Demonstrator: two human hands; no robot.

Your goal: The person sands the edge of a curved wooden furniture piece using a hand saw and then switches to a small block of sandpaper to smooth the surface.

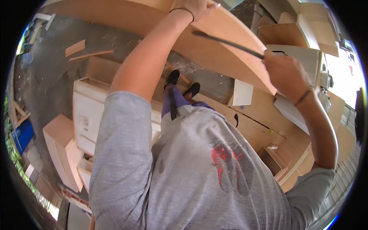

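A long light-brown wooden panel [226, 57] spans the top of the view, in front of my body. My left hand [193, 8] is at its upper part, partly cut off by the picture's edge, and seems closed on the panel. My right hand [287, 73], slightly blurred, is closed around a long thin dark bar-like tool [234, 45]. The tool reaches leftward across the panel, with its slightly wider tip [197, 33] below my left hand. I cannot make out the tool's exact kind.
A white-faced wooden cabinet piece [90, 115] and a wooden box [59, 143] stand at the left. Offcuts [75, 48] lie on the grey floor [50, 76]. Open wooden boxes [283, 36] are at the upper right, wooden sheets [253, 122] below them. My feet [191, 89] show beneath the panel.
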